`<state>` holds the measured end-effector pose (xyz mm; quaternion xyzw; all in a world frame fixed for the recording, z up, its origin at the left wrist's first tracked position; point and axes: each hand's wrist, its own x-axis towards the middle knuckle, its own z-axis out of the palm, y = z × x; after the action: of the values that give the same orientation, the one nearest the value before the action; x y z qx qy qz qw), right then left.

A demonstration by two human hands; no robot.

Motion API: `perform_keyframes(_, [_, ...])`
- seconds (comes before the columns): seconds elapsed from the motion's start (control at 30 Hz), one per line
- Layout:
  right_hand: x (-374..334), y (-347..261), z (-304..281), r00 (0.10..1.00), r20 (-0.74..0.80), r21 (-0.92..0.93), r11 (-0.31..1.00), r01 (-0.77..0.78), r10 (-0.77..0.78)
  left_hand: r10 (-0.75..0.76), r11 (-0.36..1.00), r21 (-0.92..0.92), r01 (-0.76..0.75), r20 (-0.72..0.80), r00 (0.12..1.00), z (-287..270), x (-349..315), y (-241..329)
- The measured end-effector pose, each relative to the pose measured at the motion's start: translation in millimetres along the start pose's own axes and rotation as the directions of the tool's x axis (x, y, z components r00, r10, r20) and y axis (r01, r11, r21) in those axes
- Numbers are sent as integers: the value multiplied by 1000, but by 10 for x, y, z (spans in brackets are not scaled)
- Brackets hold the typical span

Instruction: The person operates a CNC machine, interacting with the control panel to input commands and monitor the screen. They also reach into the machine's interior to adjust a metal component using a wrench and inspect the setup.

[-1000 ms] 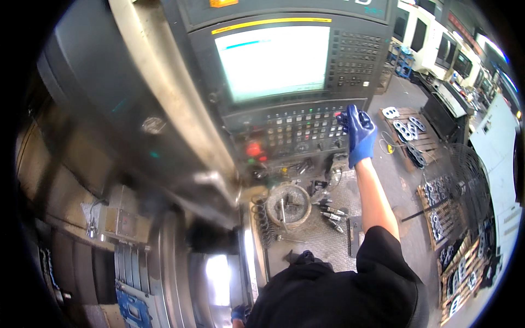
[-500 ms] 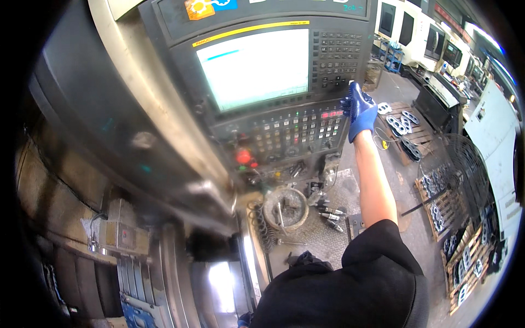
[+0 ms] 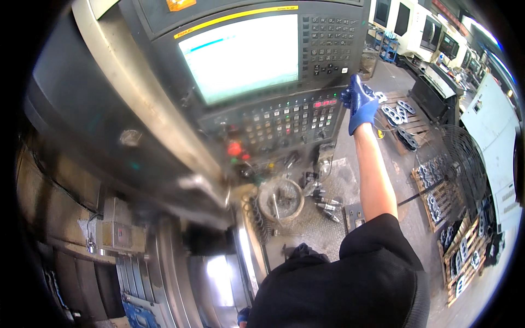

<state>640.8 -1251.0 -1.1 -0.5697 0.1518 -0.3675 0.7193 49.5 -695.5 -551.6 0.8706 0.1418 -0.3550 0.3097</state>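
Blue-gloved right hand (image 3: 361, 103): half-curled, hold unclear
Blue-gloved left hand (image 3: 244, 315), bottom: can't say
Black flat button panel (image 3: 276, 121), top: probably stiff; touch keys (image 3: 296, 116)

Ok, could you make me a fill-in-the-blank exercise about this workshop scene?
The glove on the right hand is ____.
The stripe above the bright screen is ____.
The big round button low on the control panel is ____.
The holed parts just right of that hand lie on a slatted wooden ____.
Missing words: blue; yellow; red; pallet.

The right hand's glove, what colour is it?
The glove is blue, with a brighter cuff; head view shows it best.
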Motion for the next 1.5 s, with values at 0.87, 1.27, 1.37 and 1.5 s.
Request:
perform_keyframes(0.87, [-13, 58, 73, 993, 110, 53, 998, -38, 32, 207, 953, 232, -197, -23, 978, 27, -85, -121])
perform_keyframes(1.27, [104, 132, 27, 988, 149, -105, 993, 48, -32, 248, 917, 314, -247, 39, 968, 37, -19, -168])
perform_keyframes(1.37, [104, 102, 8, 988, 156, -181, 983, 42, -14, 370, 898, 235, -371, 50, 927, 66, 7, -234])
perform_keyframes(1.5, [38, 16, 15, 988, 155, -98, 995, 7, 9, 340, 912, 263, -316, -51, 939, 126, -11, -272])
